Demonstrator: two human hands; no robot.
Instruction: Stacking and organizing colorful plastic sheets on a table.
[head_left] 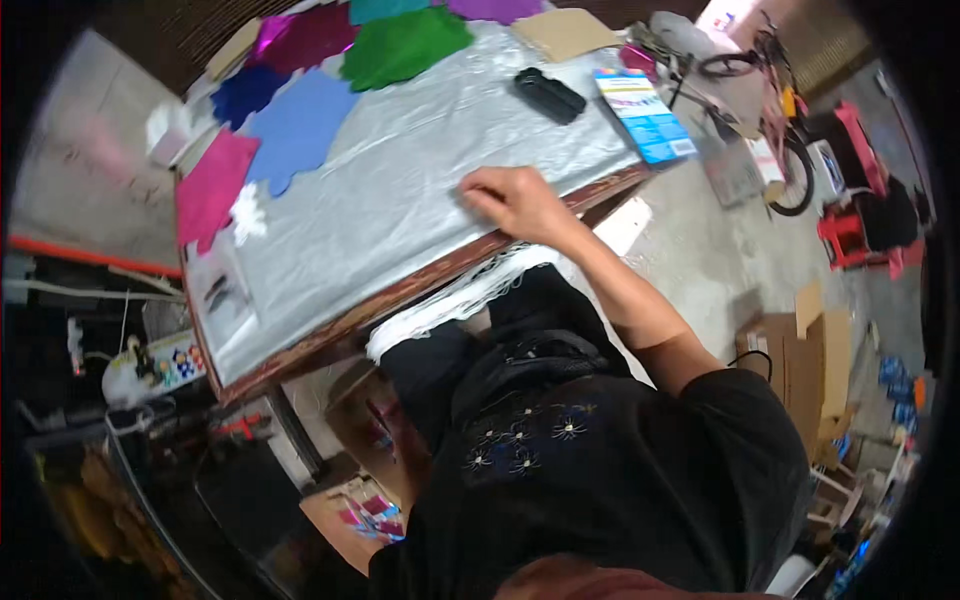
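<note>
My right hand [518, 203] rests by the near edge of the silver-covered table [400, 190], its fingers curled together. What is inside them, if anything, is hidden. My left hand does not show. Across my lap, just under the table edge, lies a bundle of white yarn strands [455, 308]. Beyond the hand are a black case-like object [550, 95] and a blue and white printed packet [648, 115] at the table's right corner. Coloured sheets line the far and left sides: green [405, 48], light blue [300, 128], dark blue [247, 95] and pink [217, 180].
A small white cluster [247, 213] and a clear plastic packet [222, 295] lie at the table's left. An open box [365, 505] with shiny pieces stands below. To the right are a cardboard box [800, 365], a bicycle [785, 150] and a red stool [845, 235].
</note>
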